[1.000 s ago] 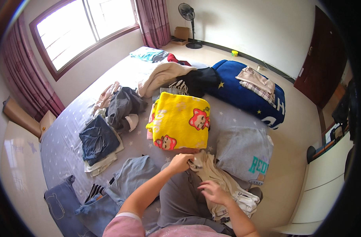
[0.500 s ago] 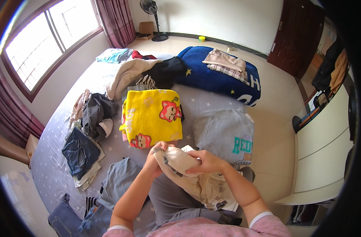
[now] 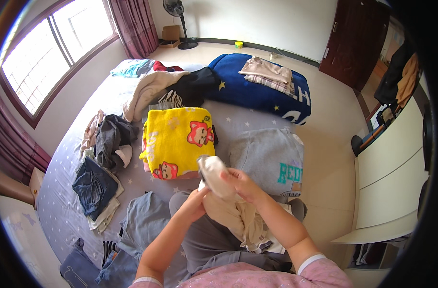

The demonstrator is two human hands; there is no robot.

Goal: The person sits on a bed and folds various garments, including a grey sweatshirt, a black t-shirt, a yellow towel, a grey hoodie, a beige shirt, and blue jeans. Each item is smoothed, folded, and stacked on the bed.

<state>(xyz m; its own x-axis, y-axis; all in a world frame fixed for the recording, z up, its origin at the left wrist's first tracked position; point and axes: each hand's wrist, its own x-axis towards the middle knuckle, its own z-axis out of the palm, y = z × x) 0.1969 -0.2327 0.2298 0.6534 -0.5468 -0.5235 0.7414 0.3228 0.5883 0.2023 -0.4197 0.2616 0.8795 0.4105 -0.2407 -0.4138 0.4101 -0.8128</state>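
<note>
A cream garment (image 3: 231, 216) hangs over my lap, its upper part bunched and raised between my hands. My left hand (image 3: 196, 203) is closed on its left edge, below a dark grey strip along the cloth. My right hand (image 3: 242, 185) pinches the raised whitish fold from the right side. Whether it is a top or trousers I cannot make out. Just beyond my hands lie a folded yellow blanket (image 3: 173, 137) with pink cartoon figures and, to its right, a folded grey sweatshirt (image 3: 257, 156) with green lettering.
On the bed, a rolled navy blanket (image 3: 228, 91) bears folded beige clothes (image 3: 267, 72). Folded jeans (image 3: 95, 185), a dark grey garment (image 3: 114, 139) and a blue-grey garment (image 3: 147, 221) lie leftward. A white cabinet (image 3: 389, 177) stands right; a black fan (image 3: 175, 9) stands far off.
Both hands have shifted: the right moved up, lifting the fold of the cream garment higher, while the left slid lower along its edge. The view has moved slightly.
</note>
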